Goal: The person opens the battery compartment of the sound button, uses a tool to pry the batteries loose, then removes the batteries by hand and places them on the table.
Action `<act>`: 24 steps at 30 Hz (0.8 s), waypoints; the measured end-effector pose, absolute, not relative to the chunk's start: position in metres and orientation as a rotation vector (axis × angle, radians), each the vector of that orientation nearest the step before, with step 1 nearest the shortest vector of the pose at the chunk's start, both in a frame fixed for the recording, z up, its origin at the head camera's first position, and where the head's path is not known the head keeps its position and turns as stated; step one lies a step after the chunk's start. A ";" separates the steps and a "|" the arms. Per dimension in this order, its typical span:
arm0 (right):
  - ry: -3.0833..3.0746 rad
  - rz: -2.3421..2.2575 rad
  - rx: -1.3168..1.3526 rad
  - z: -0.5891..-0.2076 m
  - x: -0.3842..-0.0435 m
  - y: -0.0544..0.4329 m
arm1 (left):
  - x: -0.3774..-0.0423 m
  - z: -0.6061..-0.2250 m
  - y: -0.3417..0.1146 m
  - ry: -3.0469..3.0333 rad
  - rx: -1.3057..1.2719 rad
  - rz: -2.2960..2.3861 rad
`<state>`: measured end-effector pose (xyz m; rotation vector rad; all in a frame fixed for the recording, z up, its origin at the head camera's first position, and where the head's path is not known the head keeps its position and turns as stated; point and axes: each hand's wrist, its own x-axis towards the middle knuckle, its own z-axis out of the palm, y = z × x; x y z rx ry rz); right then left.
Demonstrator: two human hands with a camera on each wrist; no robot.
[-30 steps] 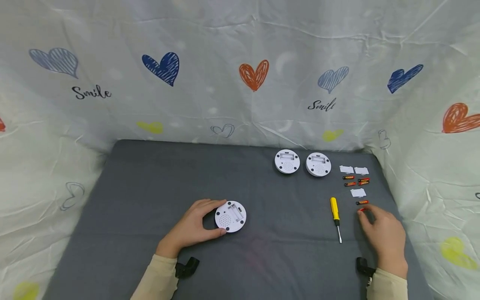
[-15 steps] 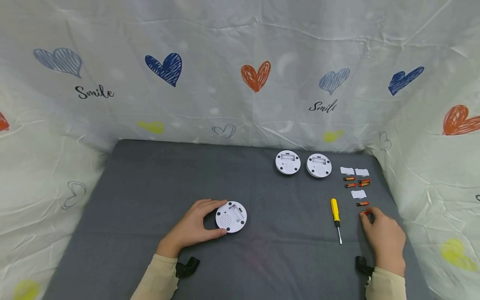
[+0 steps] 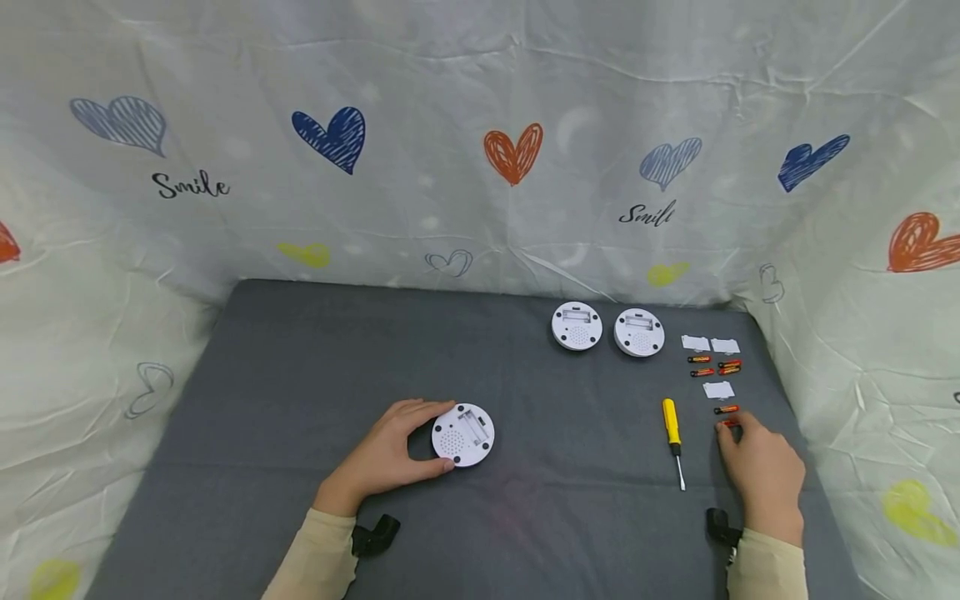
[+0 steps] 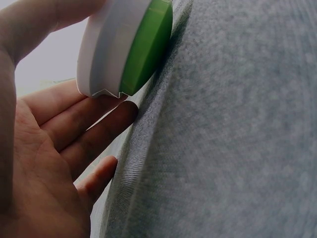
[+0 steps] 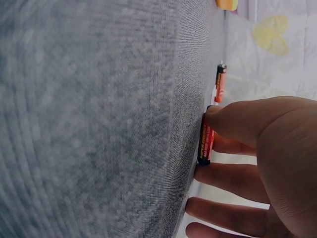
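My left hand (image 3: 392,452) grips a round white device (image 3: 467,442) between thumb and forefinger at its left rim. Its upturned face has small speaker holes and an uncovered battery compartment; the left wrist view shows a green part (image 4: 147,47) against the grey cloth. Over on the right, my right hand (image 3: 767,468) pinches a red-and-black AAA battery (image 5: 205,141) with its thumb and forefinger, low on the cloth. Just beyond that hand lies another AAA battery (image 3: 726,409). A white battery cover (image 3: 718,390) lies behind it.
Two more round white devices (image 3: 577,326) stand at the back, compartments facing up. To their right are two white covers (image 3: 695,343) and several batteries (image 3: 702,372). A yellow-handled screwdriver (image 3: 671,422) lies left of my right hand. Behind the table hangs a heart-printed cloth (image 3: 420,167).
My right hand has shifted slightly left while still pinching the battery, more of which now shows beside the fingertips. The left hand and its round device stay in place.
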<state>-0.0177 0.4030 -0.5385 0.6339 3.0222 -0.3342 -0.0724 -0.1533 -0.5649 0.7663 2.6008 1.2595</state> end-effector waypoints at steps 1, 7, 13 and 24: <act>3.016 -0.334 0.634 -0.538 -0.018 0.403 | -0.072 -0.565 -0.153 2.601 0.765 1.261; 3.004 -0.341 0.640 -0.538 -0.017 0.402 | -0.073 -0.567 -0.154 2.610 0.768 1.257; 3.019 -0.407 0.734 -0.536 -0.013 0.400 | -0.072 -0.569 -0.154 2.612 0.767 1.243; 3.326 -0.768 0.325 -0.512 -0.014 0.309 | -0.072 -0.567 -0.154 2.593 0.759 1.264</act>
